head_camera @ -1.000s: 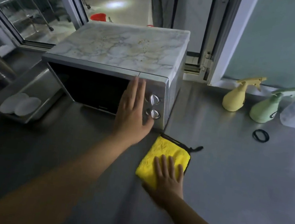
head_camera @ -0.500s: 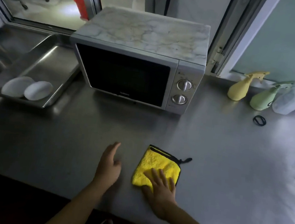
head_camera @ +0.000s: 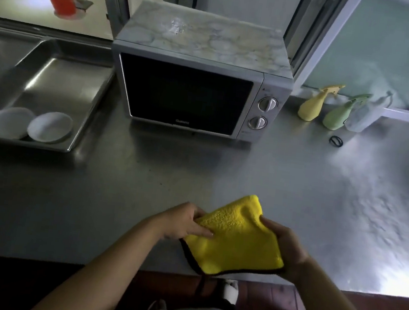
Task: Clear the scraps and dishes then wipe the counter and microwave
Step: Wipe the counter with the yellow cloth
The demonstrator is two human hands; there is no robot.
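Yellow cloth [head_camera: 235, 238] is being held up over the near edge of the steel counter [head_camera: 296, 192], well in front of the microwave [head_camera: 194, 81]. I am seeing the left hand [head_camera: 184, 223] pinching its left side and the right hand [head_camera: 287, 250] clasping its right edge. Two white dishes [head_camera: 26, 125] are sitting in the tray [head_camera: 61, 78] left of the microwave.

Bare counter [head_camera: 260, 177] stretches open ahead of both hands. Farther ahead the microwave [head_camera: 196, 87] blocks; tray [head_camera: 60, 80] with 2 bowls [head_camera: 28, 124] far left, 3 spray bottles [head_camera: 337, 112] far right.
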